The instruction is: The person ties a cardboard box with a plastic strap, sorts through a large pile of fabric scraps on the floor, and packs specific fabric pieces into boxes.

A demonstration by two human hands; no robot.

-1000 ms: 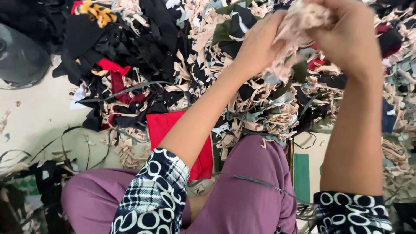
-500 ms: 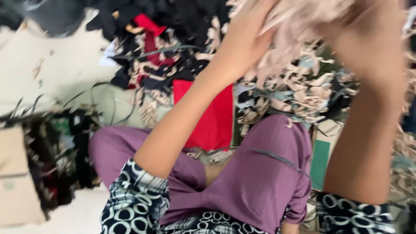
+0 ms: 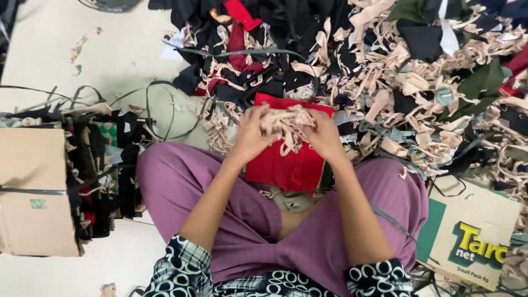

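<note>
Over your lap, near the floor's front edge, your 2 hands have come down from raised height: left hand (image 3: 250, 135) and right hand (image 3: 324, 137) both clenched on the bundle of beige fabric strips (image 3: 286, 124). Bundle now sits above the flat red cloth piece (image 3: 286, 162), beside the mixed scrap heap (image 3: 418, 82); handling looks moved to lap level.

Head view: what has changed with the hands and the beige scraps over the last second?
Both hands, left hand and right hand, came down from high over the scrap heap to just above the red cloth by the lap. Unchanged: they still clutch the bunch of beige strips together.
</note>
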